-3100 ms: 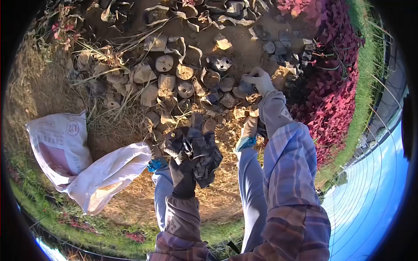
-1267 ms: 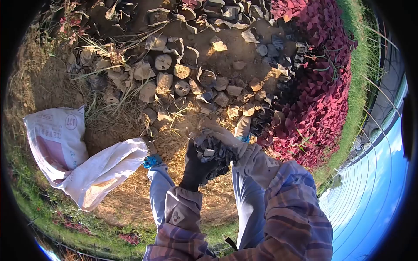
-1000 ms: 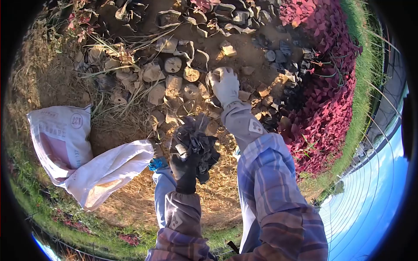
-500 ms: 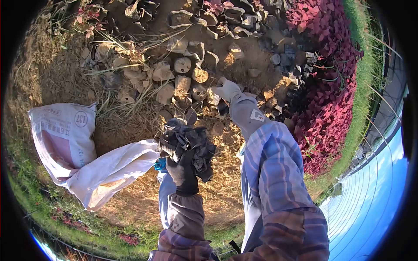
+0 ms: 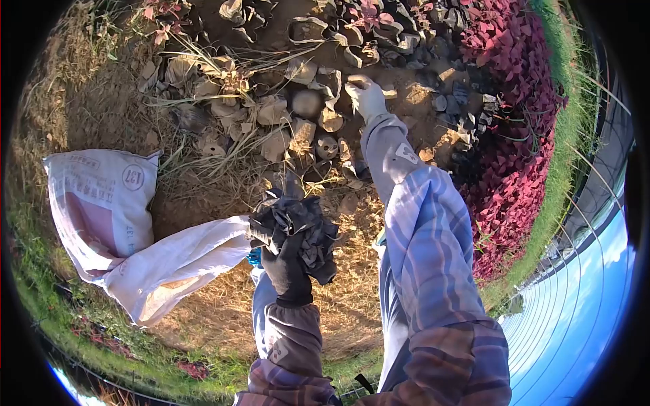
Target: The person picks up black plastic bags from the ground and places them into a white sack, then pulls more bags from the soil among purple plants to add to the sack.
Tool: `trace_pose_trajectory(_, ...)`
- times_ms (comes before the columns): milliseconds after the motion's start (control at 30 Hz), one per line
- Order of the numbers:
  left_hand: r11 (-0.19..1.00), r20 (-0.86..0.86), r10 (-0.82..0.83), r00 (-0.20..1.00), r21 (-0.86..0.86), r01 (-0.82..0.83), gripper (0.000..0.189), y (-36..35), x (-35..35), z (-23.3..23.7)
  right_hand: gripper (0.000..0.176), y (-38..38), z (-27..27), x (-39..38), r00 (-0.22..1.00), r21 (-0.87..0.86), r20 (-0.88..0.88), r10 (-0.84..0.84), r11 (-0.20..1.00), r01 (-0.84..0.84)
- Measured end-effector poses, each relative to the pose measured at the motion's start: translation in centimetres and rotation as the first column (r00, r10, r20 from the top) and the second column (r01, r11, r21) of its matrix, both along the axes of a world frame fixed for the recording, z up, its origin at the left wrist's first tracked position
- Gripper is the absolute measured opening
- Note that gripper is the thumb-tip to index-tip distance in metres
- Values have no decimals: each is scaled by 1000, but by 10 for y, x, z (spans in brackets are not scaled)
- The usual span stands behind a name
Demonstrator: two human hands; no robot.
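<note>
My left hand (image 5: 288,260), in a dark glove, grips a bunch of crumpled black nursery pots (image 5: 298,227) held at waist height over dry straw. My right hand (image 5: 366,97), in a pale glove, is stretched far forward and rests on a flattened pot (image 5: 333,86) on the bare soil. Whether its fingers have closed on that pot cannot be made out. Around it lie several soil plugs (image 5: 305,105) and empty pots (image 5: 308,30).
A white woven sack (image 5: 108,223) lies open on the straw at my left. Red-leaved plants (image 5: 508,135) fill a bed on the right, edged by grass. More empty pots and dry stalks litter the ground ahead. My legs in blue trousers stand below.
My right hand has reached farther forward and up, from the soil plugs near the middle to the flattened pot. My left hand still holds the bunch of pots.
</note>
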State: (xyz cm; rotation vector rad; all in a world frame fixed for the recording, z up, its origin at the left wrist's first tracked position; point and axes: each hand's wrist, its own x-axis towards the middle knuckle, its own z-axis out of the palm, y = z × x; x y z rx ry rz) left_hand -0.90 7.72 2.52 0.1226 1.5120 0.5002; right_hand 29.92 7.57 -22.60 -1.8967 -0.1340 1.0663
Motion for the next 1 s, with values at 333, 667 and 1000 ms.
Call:
trace_pose_trajectory(333, 999, 28, 46, 999, -6, -46, 42, 6, 0, 1, 19, -20, -84, -5, 981, -250, -65, 181, 949, -192)
trace_pose_trajectory(667, 1000, 36, -3, 999, 1, 3, 40, 1, -6, -8, 30, -16, 51, -17, 984, -190, 76, 161, 971, -144)
trace_pose_trajectory(1000, 998, 35, 47, 998, -49, -46, 37, 8, -7, -3, 22, 11, 44, 11, 546, -474, 720, 428, 878, -63)
